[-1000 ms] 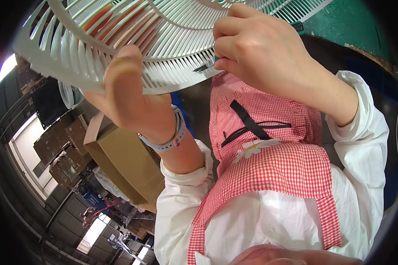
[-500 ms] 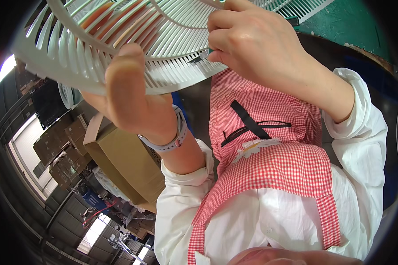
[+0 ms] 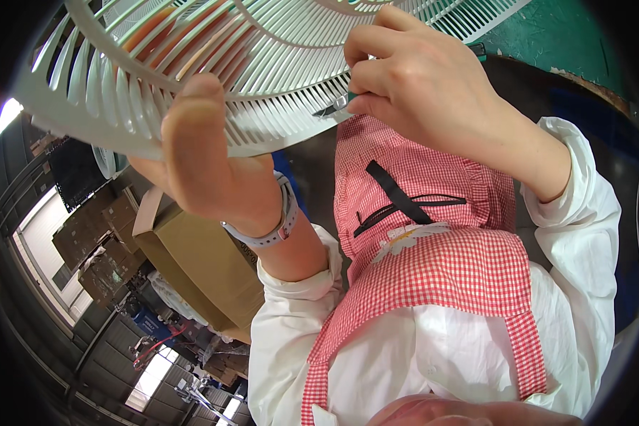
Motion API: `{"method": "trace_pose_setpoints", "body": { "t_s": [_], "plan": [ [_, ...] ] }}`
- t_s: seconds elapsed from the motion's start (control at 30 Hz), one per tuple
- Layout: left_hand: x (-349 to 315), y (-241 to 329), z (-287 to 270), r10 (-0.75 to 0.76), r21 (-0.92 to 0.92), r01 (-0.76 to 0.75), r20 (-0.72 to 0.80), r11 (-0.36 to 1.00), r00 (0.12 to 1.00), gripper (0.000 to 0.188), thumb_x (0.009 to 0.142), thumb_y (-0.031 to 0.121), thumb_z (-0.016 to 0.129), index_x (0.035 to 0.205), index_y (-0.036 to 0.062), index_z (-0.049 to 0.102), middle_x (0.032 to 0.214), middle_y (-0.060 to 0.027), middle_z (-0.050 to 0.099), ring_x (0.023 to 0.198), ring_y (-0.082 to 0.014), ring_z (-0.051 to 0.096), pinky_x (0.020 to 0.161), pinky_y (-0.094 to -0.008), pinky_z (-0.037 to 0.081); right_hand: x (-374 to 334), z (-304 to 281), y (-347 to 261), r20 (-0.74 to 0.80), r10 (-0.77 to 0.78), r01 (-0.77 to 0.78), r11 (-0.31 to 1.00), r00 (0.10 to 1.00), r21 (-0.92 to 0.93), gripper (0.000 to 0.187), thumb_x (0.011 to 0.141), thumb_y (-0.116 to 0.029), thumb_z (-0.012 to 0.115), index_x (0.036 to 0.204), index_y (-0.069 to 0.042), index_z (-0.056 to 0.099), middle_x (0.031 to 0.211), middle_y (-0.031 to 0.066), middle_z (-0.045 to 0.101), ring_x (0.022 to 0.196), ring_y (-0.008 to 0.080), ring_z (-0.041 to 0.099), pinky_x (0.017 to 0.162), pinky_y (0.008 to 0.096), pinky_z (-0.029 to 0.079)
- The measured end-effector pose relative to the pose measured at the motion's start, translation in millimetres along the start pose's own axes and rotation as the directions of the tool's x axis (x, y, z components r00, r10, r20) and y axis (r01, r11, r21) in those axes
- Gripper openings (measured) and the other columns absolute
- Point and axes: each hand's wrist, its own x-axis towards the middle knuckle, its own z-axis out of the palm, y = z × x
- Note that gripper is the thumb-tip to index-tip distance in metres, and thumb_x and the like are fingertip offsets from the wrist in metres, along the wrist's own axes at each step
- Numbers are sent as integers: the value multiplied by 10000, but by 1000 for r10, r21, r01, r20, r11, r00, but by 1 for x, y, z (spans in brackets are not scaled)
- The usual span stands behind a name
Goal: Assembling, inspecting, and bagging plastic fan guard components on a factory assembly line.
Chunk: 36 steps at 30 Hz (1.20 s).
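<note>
A white plastic fan grille (image 3: pixel 270 91) with many thin curved slats fills the top of the view, tilted. At its lower left rim my left hand (image 3: pixel 206 153) is closed, thumb on the near side, fingers partly visible through the slats. My right hand (image 3: pixel 422 82) is closed round a utility knife (image 3: pixel 338 105); its metal blade sticks out beside the thumb, close to the grille's outer slats. The dark green end of the handle shows on the other side of the hand. Whether the blade touches the plastic I cannot tell.
A green tabletop (image 3: pixel 561 42) with a worn edge lies at the upper right. To the left an open cardboard box (image 3: pixel 199 255) stands near my left forearm, with more stacked cartons (image 3: pixel 96 234) behind. Another round white grille (image 3: pixel 106 162) shows behind my left hand.
My right hand has moved slightly right and down with the knife, and more of the blade shows. The grille and my left hand have shifted slightly left.
</note>
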Motion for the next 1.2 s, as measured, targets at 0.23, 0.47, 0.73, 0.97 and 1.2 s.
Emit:
{"method": "trace_pose_setpoints", "body": {
  "t_s": [0.23, 0.47, 0.73, 0.97, 1.2],
  "plan": [
    [0, 0, 1, 0, 13, 1, -20, 1000, 1000, 503, 750, 363, 817, 892, -55, 575, 797, -110, 613, 776, -241, 668, 713, -350, 579, 4, 1, -2, -7, 8, -8, 999, 1000, -48, 126, 694, -137, 683, 676, -35, 612, 849, 71, 546, 846, 247, 534, 618, 304, 504],
    [2, 2, -2, 59, 62, -60, 30, 996, 998, 555, 730, 392, 838, 925, -49, 564, 792, -98, 597, 771, -247, 663, 718, -353, 573, 9, 6, 1, -62, 29, -29, 1000, 998, -3, 114, 702, -136, 652, 658, -41, 605, 835, 62, 536, 858, 242, 530, 624, 292, 503],
    [-3, 0, 6, -109, -118, 95, -125, 988, 986, 305, 744, 199, 737, 908, -33, 626, 834, -86, 646, 831, -256, 632, 750, -347, 530, 1, 9, 9, -200, -37, 20, 996, 979, -86, 111, 694, -142, 668, 689, -46, 613, 888, 56, 560, 870, 239, 533, 648, 290, 499],
    [3, -3, -3, 111, 63, -114, 36, 991, 993, 592, 702, 462, 841, 948, -17, 596, 818, -82, 608, 746, -215, 645, 664, -308, 544, -5, -1, 2, 13, 48, -48, 999, 999, 0, 150, 677, -158, 713, 684, -39, 621, 886, 66, 553, 849, 238, 523, 634, 300, 496],
    [1, 18, 7, -144, -40, 141, -97, 989, 985, 170, 709, 81, 738, 824, -6, 649, 801, -58, 689, 842, -305, 624, 921, -461, 444, 0, 1, 4, 30, 29, -29, 1000, 999, 4, 128, 684, -138, 683, 664, -33, 613, 859, 71, 534, 846, 241, 521, 608, 298, 494]
  ]
}}
